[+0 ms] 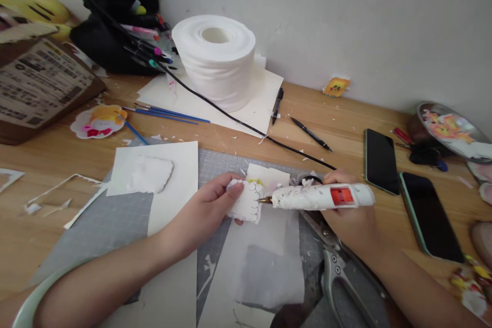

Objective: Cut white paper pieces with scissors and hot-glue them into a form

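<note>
My left hand (219, 197) pinches a small white paper cutout (243, 205) with a scalloped black line along its right side. In my right hand (348, 223) is a white hot glue gun (307, 197) with a red-orange switch. The gun's metal nozzle points left and meets, or nearly meets, the cutout's right edge. Its black cord runs back over the desk. White paper sheets (175, 174) lie beneath and beside my hands on a grey cutting mat (217, 161). Metal-handled scissors (336, 266) lie under my right wrist, partly hidden.
A large white tissue roll (215, 69) stands at the back. Two phones (380, 160) and a metal bowl (430, 118) of colourful cutouts are on the right. Pens (310, 134), paintbrushes (165, 114), a paint palette (96, 122) and a cardboard box (42, 82) lie around the desk.
</note>
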{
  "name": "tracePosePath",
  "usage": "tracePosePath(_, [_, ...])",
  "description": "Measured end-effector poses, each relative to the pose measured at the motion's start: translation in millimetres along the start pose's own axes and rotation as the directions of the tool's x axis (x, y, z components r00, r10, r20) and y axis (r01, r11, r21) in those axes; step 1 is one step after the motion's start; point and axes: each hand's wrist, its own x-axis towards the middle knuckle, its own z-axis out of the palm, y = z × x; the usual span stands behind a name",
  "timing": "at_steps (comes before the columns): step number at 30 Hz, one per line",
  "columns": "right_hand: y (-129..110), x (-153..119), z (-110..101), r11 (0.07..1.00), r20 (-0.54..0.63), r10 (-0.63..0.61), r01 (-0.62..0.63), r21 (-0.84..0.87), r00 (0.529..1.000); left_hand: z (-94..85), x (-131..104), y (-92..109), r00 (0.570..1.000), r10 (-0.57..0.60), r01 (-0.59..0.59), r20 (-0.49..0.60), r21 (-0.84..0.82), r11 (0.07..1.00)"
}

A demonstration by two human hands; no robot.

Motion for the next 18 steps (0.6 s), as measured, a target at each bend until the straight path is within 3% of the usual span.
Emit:
tracePosePath(8, [-1.5, -2.0, -2.2, 0.999, 0.068, 0.026, -0.029, 0.045, 0.997, 0.6, -1.4, 1.6, 0.999, 0.019, -0.018, -0.028, 0.018, 1.000])
tracePosePath(18, [-0.3, -3.8, -1.5, 0.996, 0.115, -0.049, 0.040, 0.081, 0.992, 2.1, -2.2, 0.7, 1.000, -0.003, 0.002, -0.029, -0.044, 0.999])
